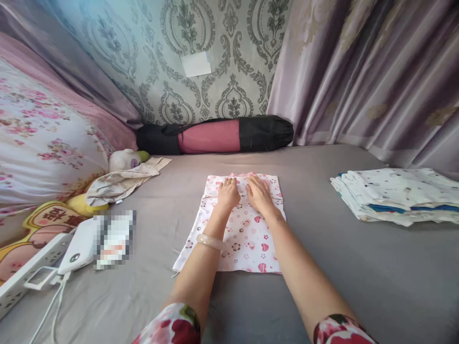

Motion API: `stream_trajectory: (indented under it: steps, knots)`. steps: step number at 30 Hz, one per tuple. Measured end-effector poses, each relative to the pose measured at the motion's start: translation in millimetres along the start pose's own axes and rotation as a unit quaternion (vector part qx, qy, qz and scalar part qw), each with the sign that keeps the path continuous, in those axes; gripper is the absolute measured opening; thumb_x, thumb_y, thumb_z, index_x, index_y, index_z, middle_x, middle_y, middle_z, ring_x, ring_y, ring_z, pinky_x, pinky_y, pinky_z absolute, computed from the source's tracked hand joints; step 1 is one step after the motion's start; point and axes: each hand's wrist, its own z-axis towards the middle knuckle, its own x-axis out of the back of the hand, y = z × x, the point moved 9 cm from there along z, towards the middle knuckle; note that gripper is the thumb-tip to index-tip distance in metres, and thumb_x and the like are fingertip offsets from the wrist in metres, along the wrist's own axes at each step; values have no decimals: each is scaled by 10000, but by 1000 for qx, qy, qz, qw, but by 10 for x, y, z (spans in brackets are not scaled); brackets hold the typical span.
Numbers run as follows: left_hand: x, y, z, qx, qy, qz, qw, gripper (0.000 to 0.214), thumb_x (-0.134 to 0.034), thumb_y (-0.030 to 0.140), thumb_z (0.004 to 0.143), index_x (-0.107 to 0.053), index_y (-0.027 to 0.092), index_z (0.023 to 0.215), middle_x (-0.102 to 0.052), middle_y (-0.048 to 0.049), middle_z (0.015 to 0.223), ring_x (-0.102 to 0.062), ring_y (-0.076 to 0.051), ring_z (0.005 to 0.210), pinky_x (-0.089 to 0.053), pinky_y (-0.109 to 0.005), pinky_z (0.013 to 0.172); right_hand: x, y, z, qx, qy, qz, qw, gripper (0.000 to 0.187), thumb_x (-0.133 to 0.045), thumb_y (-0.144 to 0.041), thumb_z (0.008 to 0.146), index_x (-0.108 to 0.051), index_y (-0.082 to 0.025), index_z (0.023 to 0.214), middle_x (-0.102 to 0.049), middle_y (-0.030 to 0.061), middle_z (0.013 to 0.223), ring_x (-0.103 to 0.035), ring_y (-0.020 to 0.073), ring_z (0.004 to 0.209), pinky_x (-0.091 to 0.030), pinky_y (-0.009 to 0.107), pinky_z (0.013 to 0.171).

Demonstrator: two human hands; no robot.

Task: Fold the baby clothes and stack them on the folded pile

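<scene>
A folded piece of white clothing or cloth (244,234), printed with pink hearts and small flowers, lies on the grey bed sheet in front of me. Pink frilly trim peeks out along its far edge. My left hand (228,193), a pale bangle on its forearm, rests on the far part of this cloth with the fingers bent and the tips at the edge. Beside it my right hand (261,193) lies on the cloth too, palm down, fingers stretched toward the far edge. A crease runs across the fabric under both wrists.
Folded white printed clothes (398,191) lie in a stack at right. To the left are a power strip (32,267), a white power bank (81,243) with cables, a crumpled beige cloth (122,181) and plush toys. A black-and-pink rolled bag (211,136) lies against the wall.
</scene>
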Motion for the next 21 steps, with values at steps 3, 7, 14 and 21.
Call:
stream_trajectory:
  steps: [3,7,14,21]
  knots:
    - [-84,88,73,-29,-71,41,996,395,-391,92,879,-502,117,1257,-513,-175,1401,-370,-290,1385,-316,-465,1111,-229,-144,-75,13,-82,-53,995,504,-285,-246,982,-422,-134,1454,-329,100,1561,-214,256,1461,-105,515,1181]
    - [-179,38,159,-39,-75,63,994,409,-398,105,894,-476,106,1296,-437,-179,1477,-325,-281,1419,-267,-469,1148,-349,-161,-114,2,-120,-93,988,549,-270,-273,986,-322,-123,1511,-286,74,1579,-194,258,1467,-65,506,1188]
    - [-268,-85,138,-70,38,45,996,413,-315,148,960,-455,119,1348,-420,-152,1502,-375,-251,1401,-294,-427,1147,-360,-136,-136,-7,-126,-127,984,558,-205,-300,998,-306,-135,1521,-257,48,1590,-175,235,1473,-60,472,1194]
    - [-245,-95,120,-86,59,25,994,387,-392,148,933,-507,104,1300,-479,-168,1455,-424,-252,1367,-315,-420,1137,-321,-152,87,-44,-238,-114,964,526,-217,-341,1005,-414,-176,1464,-315,56,1573,-270,267,1432,-208,484,1150]
